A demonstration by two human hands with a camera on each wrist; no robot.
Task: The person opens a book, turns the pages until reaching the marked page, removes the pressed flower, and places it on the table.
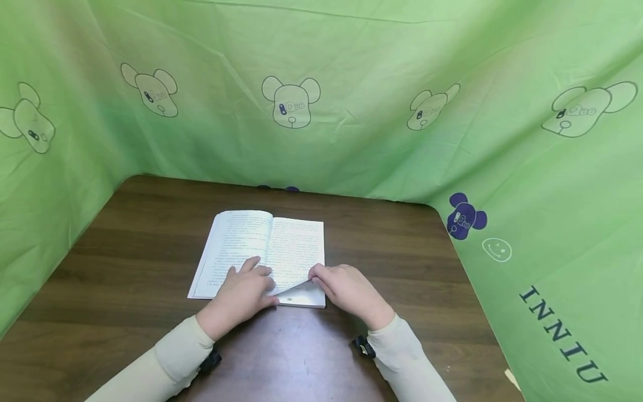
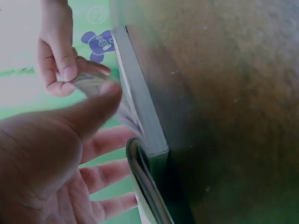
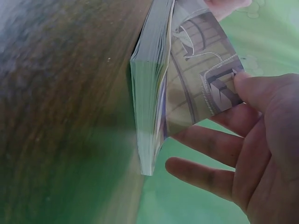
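An open book [image 1: 238,240] lies on the table with small print across both pages. My left hand [image 1: 242,293] rests on the lower part of the book near the fold, fingers spread. Its thumb [image 2: 100,107] reaches up beside the raised page in the left wrist view. At the lower right corner, my right hand [image 1: 351,290] pinches a page between thumb and fingers and bends it upward. The underside of this page [image 3: 198,70] carries a grey-brown illustration in the right wrist view. Below it, a mostly white page [image 1: 303,296] shows.
The dark wood-grain table [image 1: 402,257] extends around the book. Green cloth [image 1: 351,151] printed with bear heads hangs behind it and along both sides. Black wrist straps [image 1: 363,347] show at the sleeves. A small pale piece [image 1: 512,379] is at the table's right edge.
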